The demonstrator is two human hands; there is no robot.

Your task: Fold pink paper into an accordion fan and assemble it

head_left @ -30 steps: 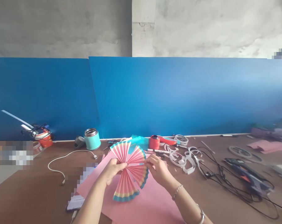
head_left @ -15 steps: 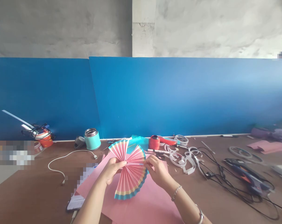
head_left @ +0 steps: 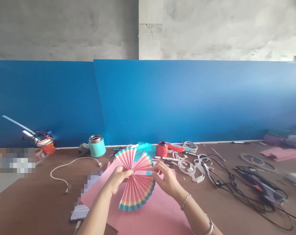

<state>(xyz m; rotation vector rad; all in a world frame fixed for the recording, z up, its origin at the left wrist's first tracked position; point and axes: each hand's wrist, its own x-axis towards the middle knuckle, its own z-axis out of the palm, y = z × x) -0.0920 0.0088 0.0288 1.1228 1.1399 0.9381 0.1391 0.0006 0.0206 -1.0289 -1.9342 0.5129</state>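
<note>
A pleated paper fan (head_left: 138, 192), pink with yellow and blue bands along its outer edge, is spread above pink paper sheets (head_left: 162, 209). My left hand (head_left: 118, 179) pinches it at the centre, where the folds meet, with the thumb on top. At the fan's right edge, my right hand (head_left: 164, 176) has thumb and fingertips closed on the folds, beside a gap between the upper and lower sections. A bit of blue shows in that gap. The fan's far left part is hidden behind my left hand.
Behind the fan are blue sheets (head_left: 148, 149), a red hair dryer-like tool (head_left: 162, 149) and white strip coils (head_left: 187, 164). A turquoise jar (head_left: 97, 147) and white cable (head_left: 57, 169) are left. A dark tool (head_left: 260, 186) and black cables (head_left: 238, 192) lie right.
The gap between the fan's upper and lower sections has widened at the right edge. The lower section has swung slightly down and left. My right thumb and fingers are a little further apart.
</note>
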